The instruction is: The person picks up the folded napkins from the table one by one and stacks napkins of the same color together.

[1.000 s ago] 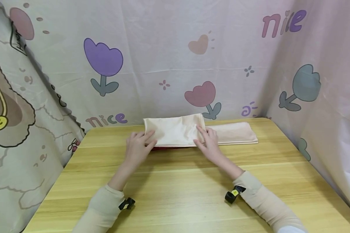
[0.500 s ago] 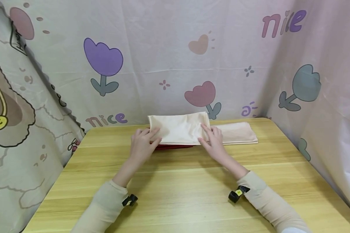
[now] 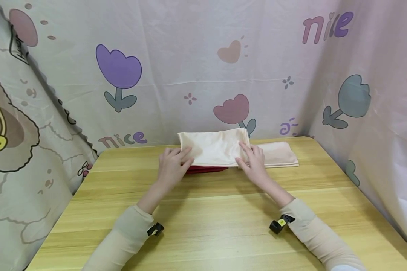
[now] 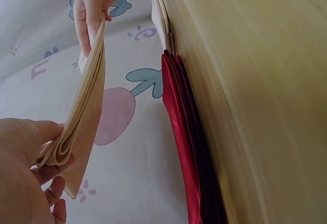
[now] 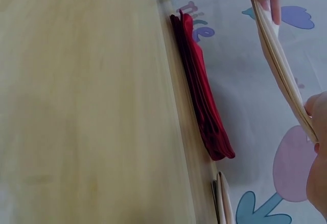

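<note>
A folded cream satin-like cloth (image 3: 213,148) hangs in the air between both hands at the far side of the table. My left hand (image 3: 171,165) pinches its left end, thumb on one face and fingers on the other; the left wrist view shows the folded layers in that grip. At the opposite end my right hand (image 3: 256,163) holds the cloth the same way. Below it lies a folded dark red cloth (image 5: 199,86), mostly covered in the head view, where its front edge peeks out. Both wrist views show a gap between the cream cloth and the red one.
Another folded pale beige cloth (image 3: 279,154) lies on the right at the back of the wooden table (image 3: 203,226), partly behind my right hand. A printed curtain (image 3: 176,56) rises directly behind the table's far edge, with more curtain on both sides.
Both hands have moved right and slightly up with the cream cloth between them. More of the red cloth's front edge shows beneath, and the beige cloth is more covered.
</note>
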Demonstrator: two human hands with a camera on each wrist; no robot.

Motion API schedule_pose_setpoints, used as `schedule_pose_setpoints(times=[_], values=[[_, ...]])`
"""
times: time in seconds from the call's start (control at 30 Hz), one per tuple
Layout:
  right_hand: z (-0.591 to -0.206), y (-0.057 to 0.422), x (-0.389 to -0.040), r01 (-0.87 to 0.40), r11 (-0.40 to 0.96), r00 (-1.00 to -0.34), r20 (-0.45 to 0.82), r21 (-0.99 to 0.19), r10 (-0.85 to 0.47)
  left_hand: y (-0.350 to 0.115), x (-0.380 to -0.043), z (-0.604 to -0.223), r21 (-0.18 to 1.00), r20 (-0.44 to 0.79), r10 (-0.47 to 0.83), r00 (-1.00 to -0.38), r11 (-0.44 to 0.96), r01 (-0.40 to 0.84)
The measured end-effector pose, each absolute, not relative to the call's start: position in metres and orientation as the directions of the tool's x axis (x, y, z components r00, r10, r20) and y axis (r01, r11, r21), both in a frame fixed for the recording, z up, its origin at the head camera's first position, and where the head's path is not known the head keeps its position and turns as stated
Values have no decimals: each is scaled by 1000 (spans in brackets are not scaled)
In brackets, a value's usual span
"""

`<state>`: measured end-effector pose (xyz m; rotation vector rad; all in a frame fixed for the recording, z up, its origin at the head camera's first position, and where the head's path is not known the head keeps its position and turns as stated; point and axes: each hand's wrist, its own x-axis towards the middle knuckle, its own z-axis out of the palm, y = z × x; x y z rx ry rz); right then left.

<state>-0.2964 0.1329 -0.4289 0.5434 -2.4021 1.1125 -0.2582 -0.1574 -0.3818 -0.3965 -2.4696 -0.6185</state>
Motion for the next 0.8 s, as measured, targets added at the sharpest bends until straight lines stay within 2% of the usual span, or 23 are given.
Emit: schedule_pose_setpoints(times=[0.13, 0.5, 0.8], values=[[-429, 139, -298, -518, 608, -822, 548, -602, -156, -152, -259, -382, 324, 590, 162, -791, 849, 416], [-427, 155, -298, -500, 623, -822, 555, -601, -123, -138, -265, -387, 185, 631, 255, -733, 868, 461], [-428, 167, -300, -484, 643, -822, 561, -593, -100, -128, -266, -388, 139, 602, 277, -749, 887, 441]])
